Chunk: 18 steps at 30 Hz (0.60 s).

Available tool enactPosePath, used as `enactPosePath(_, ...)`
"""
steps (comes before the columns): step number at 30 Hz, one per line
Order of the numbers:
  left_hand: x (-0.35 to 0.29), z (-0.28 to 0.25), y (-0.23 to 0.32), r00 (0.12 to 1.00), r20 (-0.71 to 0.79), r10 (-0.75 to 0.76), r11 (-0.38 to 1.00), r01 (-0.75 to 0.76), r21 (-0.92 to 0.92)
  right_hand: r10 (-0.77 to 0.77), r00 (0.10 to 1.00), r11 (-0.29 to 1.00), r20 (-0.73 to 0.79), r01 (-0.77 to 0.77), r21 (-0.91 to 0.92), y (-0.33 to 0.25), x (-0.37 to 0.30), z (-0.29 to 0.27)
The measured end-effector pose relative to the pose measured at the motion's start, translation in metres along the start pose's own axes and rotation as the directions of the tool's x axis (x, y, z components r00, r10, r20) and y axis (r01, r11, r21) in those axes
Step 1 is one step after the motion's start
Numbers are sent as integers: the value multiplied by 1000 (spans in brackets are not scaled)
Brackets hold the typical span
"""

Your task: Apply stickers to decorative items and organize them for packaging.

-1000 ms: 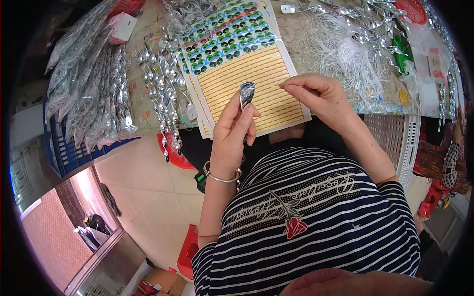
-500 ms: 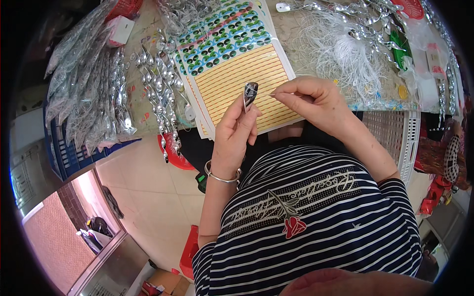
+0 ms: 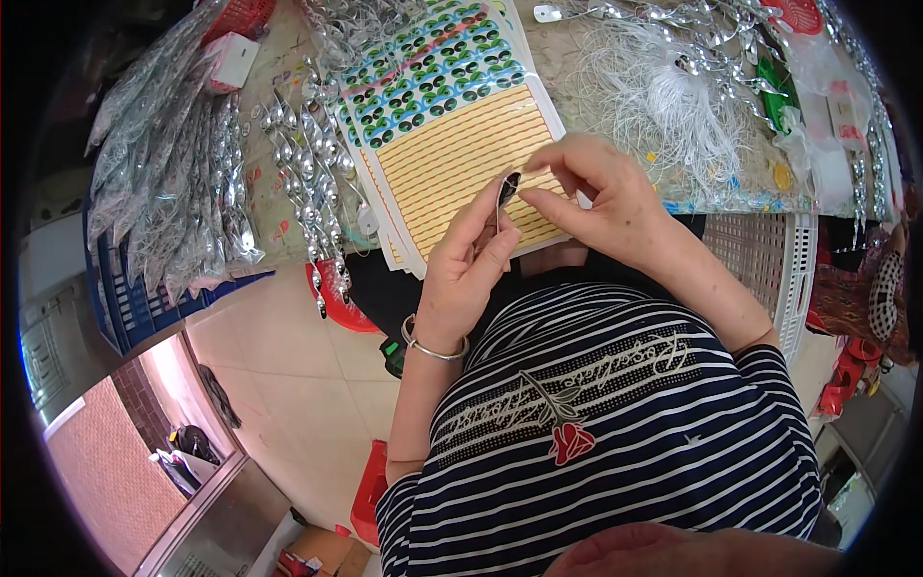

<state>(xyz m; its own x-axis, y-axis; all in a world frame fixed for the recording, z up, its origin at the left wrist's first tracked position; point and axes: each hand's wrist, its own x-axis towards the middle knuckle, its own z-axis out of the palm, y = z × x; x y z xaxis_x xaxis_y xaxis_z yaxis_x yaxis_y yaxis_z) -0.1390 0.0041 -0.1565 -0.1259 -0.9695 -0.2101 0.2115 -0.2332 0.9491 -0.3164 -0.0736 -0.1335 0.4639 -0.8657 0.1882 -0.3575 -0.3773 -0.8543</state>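
My left hand [image 3: 471, 267] pinches a small, glossy dark oval piece [image 3: 509, 189] between thumb and fingers, holding it up above the printed sheets. My right hand [image 3: 601, 197] is bent around the far side of this piece, with the thumb tip right at its edge. Whatever sits between the right fingertips is too small and blurred to make out. Under both hands lies a stack of sticker sheets [image 3: 452, 144], with rows of yellow strips edged in red and rows of green and black eye shapes.
Shiny twisted silver strands [image 3: 312, 163] lie left of the sheets, beside bagged silver strips [image 3: 178, 163] over a blue crate [image 3: 130, 298]. A heap of white string [image 3: 683, 106] lies to the right. A white basket [image 3: 769, 269] stands below the table's right edge.
My right hand has moved left and closed in on the dark piece. My left hand has shifted slightly right, and the piece has turned more edge-on.
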Motion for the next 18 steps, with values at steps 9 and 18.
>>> enactPosePath(9,-4,-3,-5,989,84,122,924,-145,354,-1,996,985,89,-14,169,5,3,3)
enactPosePath(18,-12,-19,-12,965,157,209,889,-254,380,166,944,884,285,-271,381,-5,-2,4)
